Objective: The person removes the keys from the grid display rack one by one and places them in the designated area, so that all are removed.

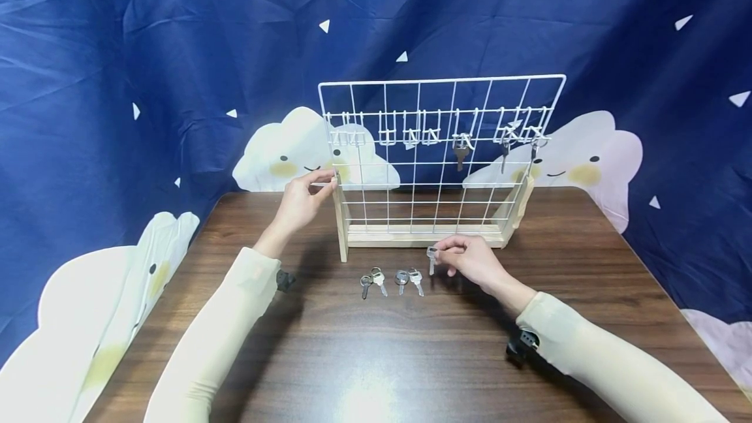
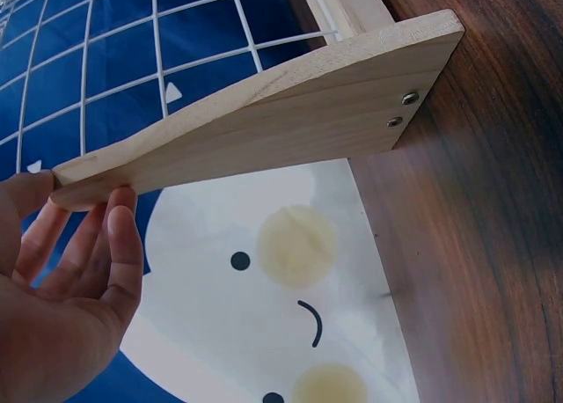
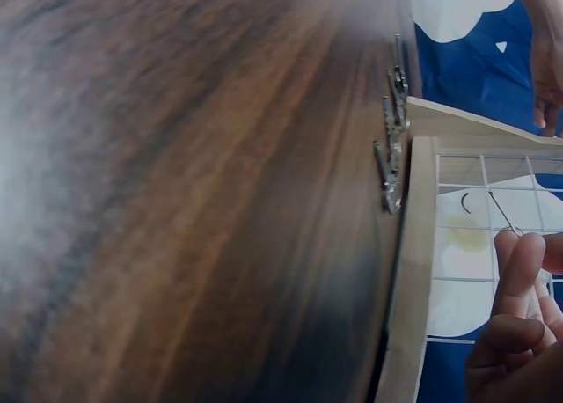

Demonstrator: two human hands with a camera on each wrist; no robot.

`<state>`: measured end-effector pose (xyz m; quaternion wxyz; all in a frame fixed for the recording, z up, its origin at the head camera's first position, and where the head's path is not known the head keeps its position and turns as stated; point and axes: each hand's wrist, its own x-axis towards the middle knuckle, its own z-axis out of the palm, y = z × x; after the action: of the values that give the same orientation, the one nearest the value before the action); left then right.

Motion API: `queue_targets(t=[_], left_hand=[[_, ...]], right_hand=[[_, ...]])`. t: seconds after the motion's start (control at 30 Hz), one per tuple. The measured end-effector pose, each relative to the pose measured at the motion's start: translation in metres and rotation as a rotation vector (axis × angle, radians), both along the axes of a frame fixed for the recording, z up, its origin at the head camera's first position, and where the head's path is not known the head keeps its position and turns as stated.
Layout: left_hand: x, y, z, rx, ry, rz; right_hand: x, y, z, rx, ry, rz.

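Note:
My right hand [image 1: 470, 260] pinches a silver key [image 1: 431, 258] just in front of the rack's wooden base; in the right wrist view the key [image 3: 504, 211] shows as a thin edge at the fingertips. With thumb and fingers my left hand [image 1: 303, 199] grips the top of the wooden side panel [image 2: 264, 113] of a white wire grid rack [image 1: 414, 201]. Several keys lie on the table before the rack, among them a dark one [image 1: 365, 286] and a silver one [image 1: 416, 281]. On the rack's right side hang a brown-looking key [image 1: 461, 155] and two others, one a thin key [image 1: 504, 156].
White hooks [image 1: 388, 137] line the upper part of the grid. The rack stands on a brown wooden table [image 1: 282, 351] near its back edge. Behind it hangs a blue cloth [image 1: 194, 38] with white clouds and triangles.

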<state>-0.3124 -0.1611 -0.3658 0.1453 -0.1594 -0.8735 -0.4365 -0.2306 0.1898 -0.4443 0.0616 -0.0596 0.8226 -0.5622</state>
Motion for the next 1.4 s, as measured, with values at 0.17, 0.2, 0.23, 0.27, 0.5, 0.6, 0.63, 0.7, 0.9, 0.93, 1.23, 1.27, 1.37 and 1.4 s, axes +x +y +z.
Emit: queue_targets(t=[0.17,0.2,0.23,0.27,0.5,0.6,0.63,0.7,0.9,0.93,1.23,1.27,1.37,1.4], left_hand=[[-0.001,0.000,0.001,0.001,0.001,0.001],[-0.001,0.000,0.001,-0.002,0.002,0.001],[-0.001,0.000,0.001,-0.004,0.002,0.001],[0.000,0.000,0.001,-0.006,0.002,0.003],[-0.001,0.000,0.001,-0.010,-0.001,0.003],[0.000,0.000,0.001,-0.009,-0.005,0.004],[0.000,0.000,0.001,-0.006,-0.008,0.005],[0.000,0.001,0.001,-0.003,-0.011,0.005],[0.001,0.001,0.001,0.002,-0.010,0.002],[0.000,0.001,0.001,0.003,-0.009,0.000],[0.001,0.001,0.002,-0.010,-0.011,0.005],[0.000,0.001,0.002,-0.010,-0.010,0.005],[0.000,0.001,0.001,-0.012,-0.010,0.007],[0.000,0.001,0.001,-0.013,-0.011,0.007]], right_hand=[[0.000,0.000,-0.006,0.056,-0.024,-0.006],[-0.001,0.000,-0.007,0.068,-0.028,-0.005],[-0.001,0.001,-0.008,0.081,-0.034,-0.007],[-0.001,0.001,-0.010,0.095,-0.039,-0.005],[-0.002,0.001,-0.019,0.133,-0.073,0.017],[-0.002,0.000,-0.022,0.155,-0.079,0.022],[-0.002,0.000,-0.023,0.161,-0.076,0.027],[-0.003,0.000,-0.025,0.172,-0.076,0.032],[-0.004,0.001,-0.028,0.199,-0.078,0.039],[-0.004,0.001,-0.029,0.202,-0.080,0.040],[-0.004,0.003,-0.029,0.233,-0.089,0.049],[-0.004,0.003,-0.028,0.235,-0.089,0.049],[-0.004,0.002,-0.025,0.240,-0.092,0.048],[-0.004,0.002,-0.025,0.240,-0.093,0.047]])
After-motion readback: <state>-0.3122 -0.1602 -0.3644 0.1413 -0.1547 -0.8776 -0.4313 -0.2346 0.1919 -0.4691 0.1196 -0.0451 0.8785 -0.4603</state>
